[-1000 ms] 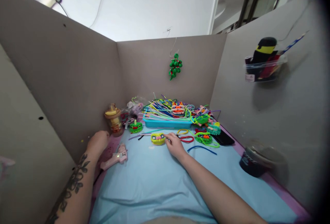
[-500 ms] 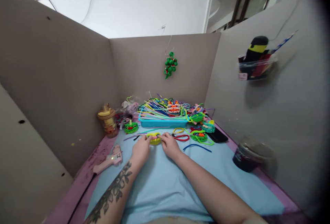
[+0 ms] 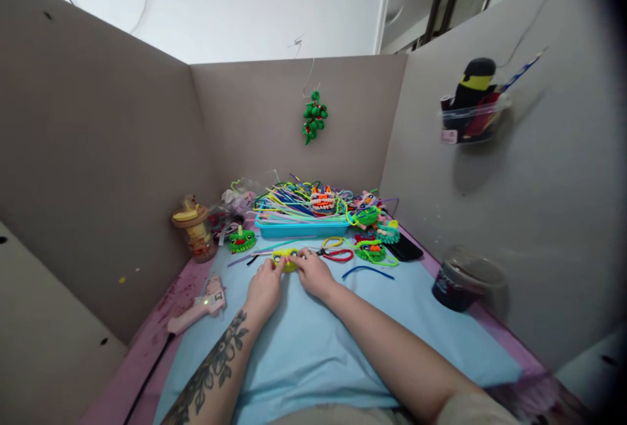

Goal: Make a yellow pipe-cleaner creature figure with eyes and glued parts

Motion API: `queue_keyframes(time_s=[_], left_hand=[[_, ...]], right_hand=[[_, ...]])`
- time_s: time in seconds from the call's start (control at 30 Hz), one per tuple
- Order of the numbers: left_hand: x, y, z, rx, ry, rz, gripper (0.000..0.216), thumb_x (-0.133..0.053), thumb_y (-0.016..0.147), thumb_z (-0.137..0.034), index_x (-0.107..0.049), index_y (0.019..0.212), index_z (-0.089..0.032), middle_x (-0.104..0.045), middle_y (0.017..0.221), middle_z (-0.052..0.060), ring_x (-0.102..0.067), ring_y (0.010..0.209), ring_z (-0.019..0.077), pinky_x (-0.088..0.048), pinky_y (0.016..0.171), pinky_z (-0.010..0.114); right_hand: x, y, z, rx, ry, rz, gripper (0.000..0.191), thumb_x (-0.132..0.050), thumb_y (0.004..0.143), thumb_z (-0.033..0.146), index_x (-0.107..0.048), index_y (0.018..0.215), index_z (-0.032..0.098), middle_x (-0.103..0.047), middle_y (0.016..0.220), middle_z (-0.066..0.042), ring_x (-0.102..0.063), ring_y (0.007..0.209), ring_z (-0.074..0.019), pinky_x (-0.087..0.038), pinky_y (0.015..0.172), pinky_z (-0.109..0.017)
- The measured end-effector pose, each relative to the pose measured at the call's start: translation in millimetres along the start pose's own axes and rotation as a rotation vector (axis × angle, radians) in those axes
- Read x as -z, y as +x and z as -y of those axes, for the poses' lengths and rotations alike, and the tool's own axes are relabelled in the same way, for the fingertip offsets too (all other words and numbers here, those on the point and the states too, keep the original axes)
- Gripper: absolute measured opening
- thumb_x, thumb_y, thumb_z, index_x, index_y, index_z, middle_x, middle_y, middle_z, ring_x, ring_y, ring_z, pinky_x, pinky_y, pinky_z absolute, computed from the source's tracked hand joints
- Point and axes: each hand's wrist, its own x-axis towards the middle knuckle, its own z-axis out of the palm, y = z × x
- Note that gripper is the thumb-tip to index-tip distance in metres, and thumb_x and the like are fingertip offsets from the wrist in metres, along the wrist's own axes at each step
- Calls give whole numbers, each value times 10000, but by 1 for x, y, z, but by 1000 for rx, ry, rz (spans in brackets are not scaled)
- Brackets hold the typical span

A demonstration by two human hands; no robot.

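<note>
A small yellow pipe-cleaner figure lies on the light blue cloth at mid-table. My left hand, tattooed along the forearm, pinches its left side with closed fingers. My right hand grips its right side the same way. Both hands meet over the figure and partly hide it.
A turquoise tray heaped with pipe cleaners stands behind. Green figures, red-handled scissors and a blue pipe cleaner lie around. A pink glue gun lies left, a jar far left, a dark tub right. Grey partitions enclose the desk.
My left hand came from beside the jar to the yellow figure and took hold of its left side. My right hand stayed on it. The view shifted slightly leftward.
</note>
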Motion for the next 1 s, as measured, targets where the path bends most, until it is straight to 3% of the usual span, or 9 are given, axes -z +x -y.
queue_keyframes(time_s=[0.2,0.43,0.57,0.7,1.0], left_hand=[[-1,0,1,-9,-75,-16,576,-349,782,-62,-359,1332,-231,-495,1097,110,-500,947,202,-413,802,289],[-1,-1,16,102,-195,-203,641,-349,747,-26,-338,1348,-249,-436,1235,86,-485,1026,190,-426,799,262],[-6,-1,12,-2,-184,-203,609,-367,743,-20,-417,1301,-259,-482,1165,79,-479,1034,193,-416,847,280],[-11,0,7,-68,-145,-181,613,-378,758,-28,-395,1316,-281,-494,1147,84,-482,1010,201,-413,858,309],[-12,2,9,-29,-174,-147,592,-363,759,-28,-423,1299,-264,-487,1134,90,-480,1005,194,-408,872,311]], right_hand=[[-4,0,-1,22,44,-32,480,-453,764,78,-557,1175,304,-520,1029,-57,-477,942,-194,-430,780,-273],[-8,2,-15,-41,226,-227,463,-411,756,40,-572,1162,194,-519,969,-72,-513,905,-170,-434,832,-273],[-9,0,-15,3,207,-187,455,-440,743,36,-614,1112,237,-511,939,-56,-517,850,-159,-440,790,-259],[-8,-1,-10,39,162,-154,479,-461,741,36,-602,1133,273,-515,949,-52,-510,862,-163,-433,785,-260],[-9,-1,-6,6,81,-81,462,-456,780,78,-574,1166,301,-530,980,-58,-527,898,-175,-434,785,-252]])
